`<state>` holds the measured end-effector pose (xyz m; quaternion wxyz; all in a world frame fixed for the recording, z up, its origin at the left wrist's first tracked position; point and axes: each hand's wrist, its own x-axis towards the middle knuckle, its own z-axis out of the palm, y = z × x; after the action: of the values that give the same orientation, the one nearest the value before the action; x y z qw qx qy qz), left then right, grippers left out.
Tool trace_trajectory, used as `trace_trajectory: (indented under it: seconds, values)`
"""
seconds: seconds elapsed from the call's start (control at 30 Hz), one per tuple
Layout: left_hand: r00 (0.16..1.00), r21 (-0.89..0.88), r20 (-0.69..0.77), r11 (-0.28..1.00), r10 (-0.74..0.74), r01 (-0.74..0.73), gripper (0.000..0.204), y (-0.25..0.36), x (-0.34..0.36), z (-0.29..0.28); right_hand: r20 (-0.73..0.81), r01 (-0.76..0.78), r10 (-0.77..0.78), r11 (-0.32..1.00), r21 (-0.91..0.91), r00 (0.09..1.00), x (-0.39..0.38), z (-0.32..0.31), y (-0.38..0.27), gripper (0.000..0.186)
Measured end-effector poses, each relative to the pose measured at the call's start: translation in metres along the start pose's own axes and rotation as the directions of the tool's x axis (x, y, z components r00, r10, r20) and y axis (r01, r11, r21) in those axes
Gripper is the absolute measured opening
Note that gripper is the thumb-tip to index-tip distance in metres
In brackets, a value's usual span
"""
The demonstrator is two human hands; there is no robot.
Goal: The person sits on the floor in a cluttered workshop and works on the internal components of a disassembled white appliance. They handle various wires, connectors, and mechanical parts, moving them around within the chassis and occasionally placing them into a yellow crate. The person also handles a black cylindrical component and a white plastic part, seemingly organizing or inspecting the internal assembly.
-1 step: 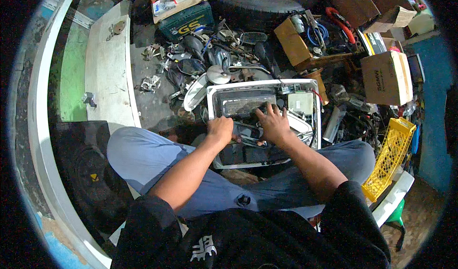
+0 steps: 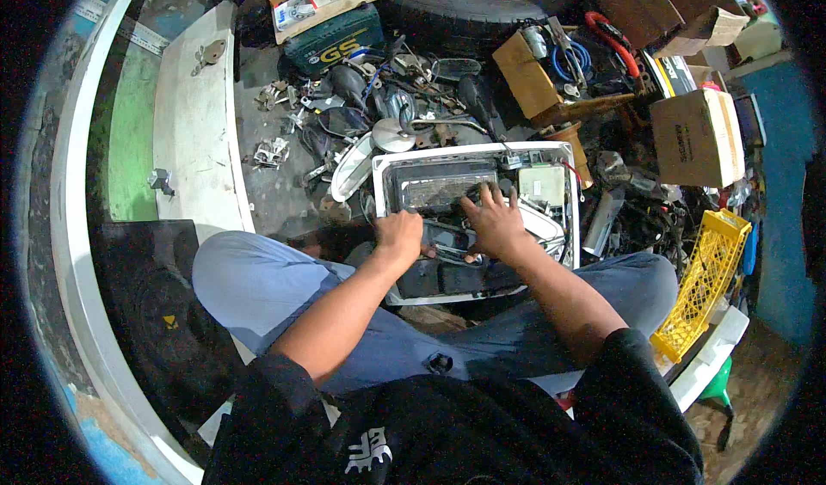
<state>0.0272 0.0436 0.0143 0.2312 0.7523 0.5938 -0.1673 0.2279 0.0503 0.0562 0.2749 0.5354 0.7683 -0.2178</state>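
Observation:
Between my bent legs stands a white rectangular bin (image 2: 471, 150) filled with used parts. My left hand (image 2: 399, 234) is closed at its left side; what the curled fingers hold is hidden. Inside the bin, my right hand (image 2: 499, 225) spreads its fingers over the middle parts, with the thumb lower and apart. Shiny dark parts (image 2: 449, 242) lie between the two hands. Beyond them sits a dark rectangular piece with a clear face (image 2: 439, 191). A pale square box-like part (image 2: 542, 184) and a white long part (image 2: 540, 224) are to the right of my right hand.
Mirrors and metal brackets (image 2: 344, 107) clutter the floor beyond the bin, near a green battery box (image 2: 335, 42) and a tyre (image 2: 477, 12). Cardboard boxes (image 2: 697, 138) and a yellow plastic basket (image 2: 701, 287) stand right. A white panel (image 2: 196, 124) is left.

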Motion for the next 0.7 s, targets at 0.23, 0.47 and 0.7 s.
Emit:
trace_trajectory:
  seconds: [0.23, 0.47, 0.7]
  values:
    - [0.967, 0.131, 0.116, 0.961, 0.228, -0.242, 0.074, 0.019, -0.017, -0.010, -0.086, 0.010, -0.025, 0.985, -0.173, 0.996, -0.001, 0.030, 0.006, 0.060]
    - [0.969, 0.071, 0.112, 0.971, 0.221, -0.229, 0.090, 0.023, -0.015, -0.004, -0.042, 0.023, -0.030, 0.989, -0.145, 0.999, -0.001, 0.020, 0.013, 0.081]
    - [0.983, -0.043, 0.077, 0.986, 0.166, -0.163, 0.099, 0.017, -0.016, 0.008, -0.055, 0.025, -0.029, 0.997, -0.068, 0.998, -0.001, 0.017, 0.011, 0.103]
